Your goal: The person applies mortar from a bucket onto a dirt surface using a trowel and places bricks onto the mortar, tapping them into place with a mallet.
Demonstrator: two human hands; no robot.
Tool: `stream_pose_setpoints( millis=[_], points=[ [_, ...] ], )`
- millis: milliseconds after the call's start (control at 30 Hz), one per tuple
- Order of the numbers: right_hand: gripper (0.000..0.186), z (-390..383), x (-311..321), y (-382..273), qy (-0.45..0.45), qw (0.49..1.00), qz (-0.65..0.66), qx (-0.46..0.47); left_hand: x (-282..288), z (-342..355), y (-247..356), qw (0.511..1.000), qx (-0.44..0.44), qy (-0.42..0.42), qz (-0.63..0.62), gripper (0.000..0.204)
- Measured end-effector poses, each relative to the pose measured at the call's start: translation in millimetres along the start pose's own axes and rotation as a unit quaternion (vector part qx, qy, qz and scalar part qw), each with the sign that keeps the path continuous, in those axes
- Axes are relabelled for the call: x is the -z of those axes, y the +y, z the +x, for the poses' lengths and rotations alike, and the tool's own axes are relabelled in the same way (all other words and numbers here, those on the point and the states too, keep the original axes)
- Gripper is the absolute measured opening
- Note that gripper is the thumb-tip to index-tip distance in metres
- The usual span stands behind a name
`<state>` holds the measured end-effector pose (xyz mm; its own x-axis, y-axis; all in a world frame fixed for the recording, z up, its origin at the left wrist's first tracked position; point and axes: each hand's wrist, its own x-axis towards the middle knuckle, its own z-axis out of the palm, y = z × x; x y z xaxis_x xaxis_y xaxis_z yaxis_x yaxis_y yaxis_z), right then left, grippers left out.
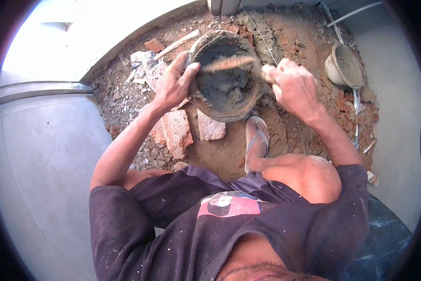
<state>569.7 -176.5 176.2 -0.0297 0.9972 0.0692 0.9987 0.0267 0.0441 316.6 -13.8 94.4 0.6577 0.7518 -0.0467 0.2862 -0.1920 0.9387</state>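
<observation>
A round, mortar-crusted pan (219, 114) sits on the ground in front of me, with wet grey mortar (226, 89) inside. My left hand (175, 80) is closed on its left rim, thumb over the edge. My right hand (295, 89) is closed around the handle of what looks like a trowel (231, 63). Its long, brownish blade is smeared by motion and reaches across the pan above the mortar. The handle is mostly hidden inside my fist.
Broken brick pieces (176, 133) lie left of my sandalled foot (257, 140). Behind them is a wooden-looking handle (177, 44). A second bowl (345, 66) with grey residue stands at the right. A thin string (259, 33) crosses the rubble, and smooth grey slabs (46, 164) flank it.
</observation>
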Motion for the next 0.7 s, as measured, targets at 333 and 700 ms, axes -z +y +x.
stream_pose_setpoints(
  millis=[333, 700],
  points=[
    [0.018, -7.8, -6.4, -14.9, -0.053, 0.986, -0.042, 0.154, -9.2, 2.6, -2.2, 0.999, -0.010, -0.026, -0.031, 0.047],
    [0.019, -15.9, -15.6, -28.1, -0.046, 0.978, -0.072, 0.191, -11.9, 6.0, 17.2, 0.998, -0.008, -0.053, -0.030, 0.051]
  ],
)
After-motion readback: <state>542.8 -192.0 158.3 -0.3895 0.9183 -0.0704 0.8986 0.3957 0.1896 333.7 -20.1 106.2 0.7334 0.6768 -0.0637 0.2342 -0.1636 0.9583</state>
